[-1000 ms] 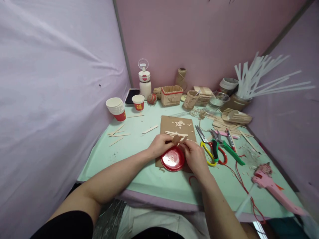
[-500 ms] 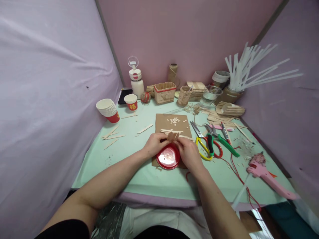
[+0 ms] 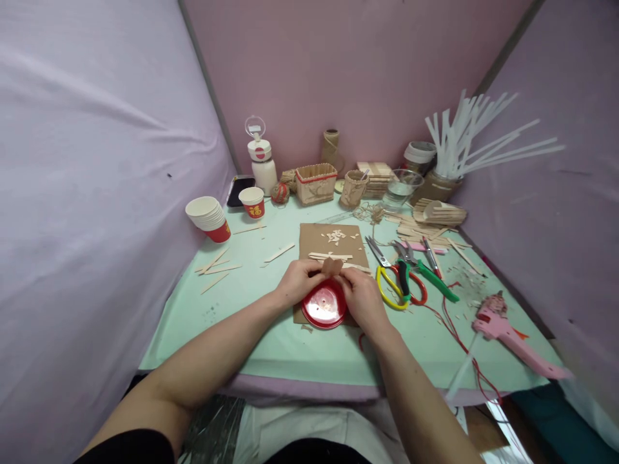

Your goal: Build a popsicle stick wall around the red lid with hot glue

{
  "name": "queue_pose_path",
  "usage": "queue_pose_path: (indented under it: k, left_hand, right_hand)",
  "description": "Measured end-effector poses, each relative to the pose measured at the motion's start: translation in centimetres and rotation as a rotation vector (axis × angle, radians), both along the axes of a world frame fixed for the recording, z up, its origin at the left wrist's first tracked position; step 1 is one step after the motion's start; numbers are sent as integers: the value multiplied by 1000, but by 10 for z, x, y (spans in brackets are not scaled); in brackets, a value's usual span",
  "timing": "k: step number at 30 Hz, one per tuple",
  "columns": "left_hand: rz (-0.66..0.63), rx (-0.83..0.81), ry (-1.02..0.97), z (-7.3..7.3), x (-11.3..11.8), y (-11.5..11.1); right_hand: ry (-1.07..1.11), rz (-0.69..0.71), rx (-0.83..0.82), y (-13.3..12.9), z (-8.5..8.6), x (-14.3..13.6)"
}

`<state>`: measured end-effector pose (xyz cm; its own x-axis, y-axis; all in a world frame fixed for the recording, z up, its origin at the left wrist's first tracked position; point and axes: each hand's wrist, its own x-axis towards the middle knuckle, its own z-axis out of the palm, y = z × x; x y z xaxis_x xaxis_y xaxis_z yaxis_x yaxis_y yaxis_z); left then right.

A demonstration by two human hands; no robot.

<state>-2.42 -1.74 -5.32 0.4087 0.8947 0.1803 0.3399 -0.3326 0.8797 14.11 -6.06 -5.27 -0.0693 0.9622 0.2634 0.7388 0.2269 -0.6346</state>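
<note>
Between my left hand (image 3: pixel 297 281) and my right hand (image 3: pixel 363 295) is a small brown piece that looks like cardboard (image 3: pixel 332 267), pinched by the fingertips of both. Just below the fingers lies a round red dish (image 3: pixel 325 304) with a pale, shiny middle. Under it all is a brown cardboard sheet (image 3: pixel 309 238). Small cut wood chips (image 3: pixel 335 237) are scattered on the sheet's far part, and flat wooden sticks (image 3: pixel 330 256) lie right behind the brown piece. My fingers partly hide the piece and the dish's far rim.
To the right lie scissors (image 3: pixel 387 277), green-handled pruning shears (image 3: pixel 430 274), red cord (image 3: pixel 452 332) and a pink glue gun (image 3: pixel 512 338). Stacked paper cups (image 3: pixel 209 220) lean at the left. A woven-edged box (image 3: pixel 316 185), a bottle (image 3: pixel 264 169) and a water bowl (image 3: pixel 401 190) stand at the back.
The brown piece has turned a little between my fingers and now shows a broader face. Both hands stay above the red dish. The whole view has shifted slightly.
</note>
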Motion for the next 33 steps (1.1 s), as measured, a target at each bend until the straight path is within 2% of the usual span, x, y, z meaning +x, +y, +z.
queue_pose_path:
  k: [12,21,27,33]
  left_hand:
    - [8,-9,42,-1,-2,3]
    - [-1,18,154,0,-5,8]
    - [-48,73,190,2,-7,10]
    - [-117,140,138,4,-8,11]
  right_hand:
    - [45,17,23,-1,-1,-2]
    - [88,23,76,-1,-5,-4]
    - [88,25,95,1,-8,-5]
    - [91,22,93,1,-7,-5]
